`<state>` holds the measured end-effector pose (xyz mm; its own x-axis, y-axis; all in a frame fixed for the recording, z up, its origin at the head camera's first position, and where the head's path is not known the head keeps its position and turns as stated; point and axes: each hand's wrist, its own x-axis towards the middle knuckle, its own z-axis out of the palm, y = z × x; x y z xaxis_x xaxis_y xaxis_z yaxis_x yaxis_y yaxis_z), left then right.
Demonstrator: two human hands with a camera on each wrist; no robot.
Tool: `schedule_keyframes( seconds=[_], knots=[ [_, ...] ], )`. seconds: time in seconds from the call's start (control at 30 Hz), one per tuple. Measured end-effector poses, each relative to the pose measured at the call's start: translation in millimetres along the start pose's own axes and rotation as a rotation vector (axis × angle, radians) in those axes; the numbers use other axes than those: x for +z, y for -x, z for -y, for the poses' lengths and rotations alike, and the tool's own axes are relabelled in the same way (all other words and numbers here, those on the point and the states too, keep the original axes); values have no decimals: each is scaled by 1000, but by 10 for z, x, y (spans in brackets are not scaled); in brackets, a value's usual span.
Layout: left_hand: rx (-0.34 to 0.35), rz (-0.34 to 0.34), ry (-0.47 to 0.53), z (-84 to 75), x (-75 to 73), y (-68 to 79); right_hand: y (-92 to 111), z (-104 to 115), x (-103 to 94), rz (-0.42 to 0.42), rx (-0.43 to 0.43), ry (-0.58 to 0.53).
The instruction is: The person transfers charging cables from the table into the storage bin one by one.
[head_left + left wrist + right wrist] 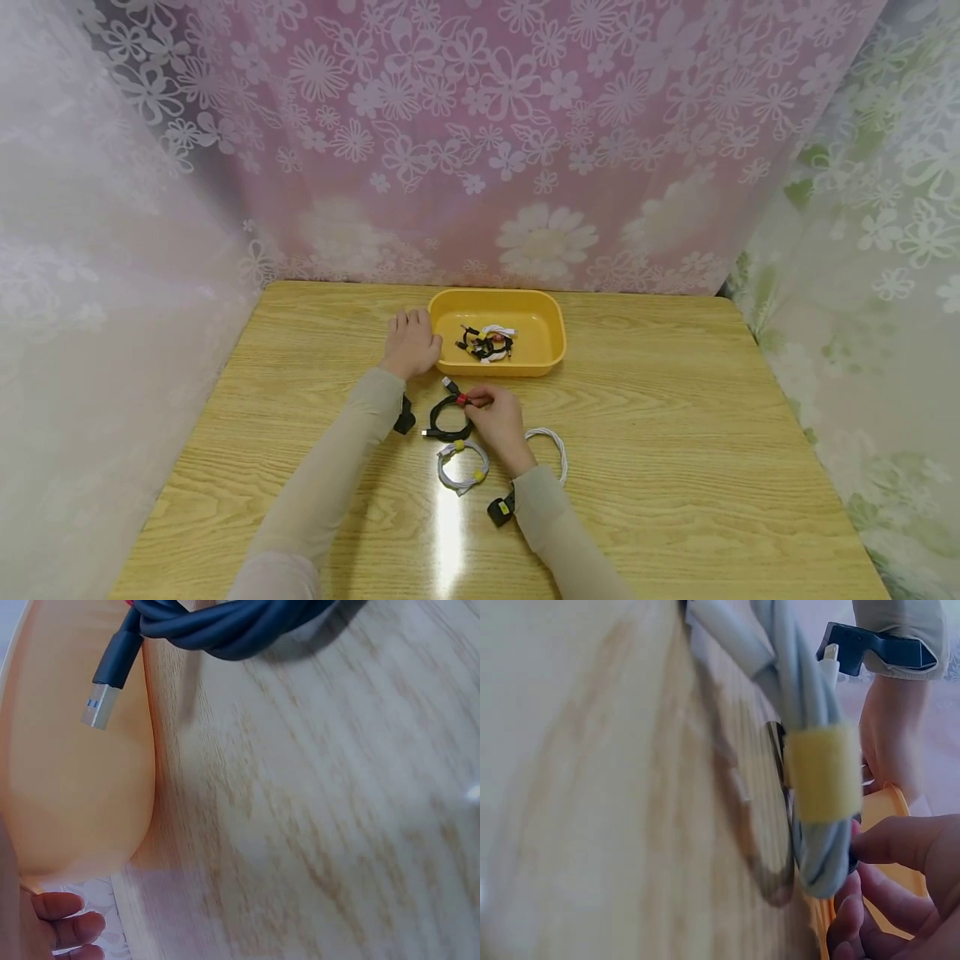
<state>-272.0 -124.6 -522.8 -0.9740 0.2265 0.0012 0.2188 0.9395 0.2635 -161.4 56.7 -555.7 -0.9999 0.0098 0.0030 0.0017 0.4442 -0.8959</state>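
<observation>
My right hand (498,421) pinches a coiled black USB cable (442,435) with a red tie, just in front of a yellow plastic bin (557,354). One metal plug of this cable shows large in the left wrist view, in front of the bin's wall (75,795). At the bin's left end, my left hand (411,343) holds the rim, thumb on the edge and fingers (75,930) bent down outside. A light grey coiled cable (441,475) with yellow ties lies nearer to me. In the right wrist view, a grey cable (821,855) hangs large in front of my right fingers.
Inside the bin lie several small tied cables (487,343), black and white. A white cable (558,450) lies on the wooden table (675,433) right of my right wrist, partly hidden by it. Floral curtains (480,150) stand behind and at both sides.
</observation>
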Motion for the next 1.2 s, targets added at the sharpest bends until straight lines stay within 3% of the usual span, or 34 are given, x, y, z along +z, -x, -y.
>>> schedule_keyframes(
  seconds=[0.6, 1.2],
  knots=[
    [2, -4, 8, 5, 10, 2, 14, 46, -68, -8, 29, -99],
    [18, -26, 13, 4, 11, 1, -1, 265, -305, -17, -43, -102]
  ],
)
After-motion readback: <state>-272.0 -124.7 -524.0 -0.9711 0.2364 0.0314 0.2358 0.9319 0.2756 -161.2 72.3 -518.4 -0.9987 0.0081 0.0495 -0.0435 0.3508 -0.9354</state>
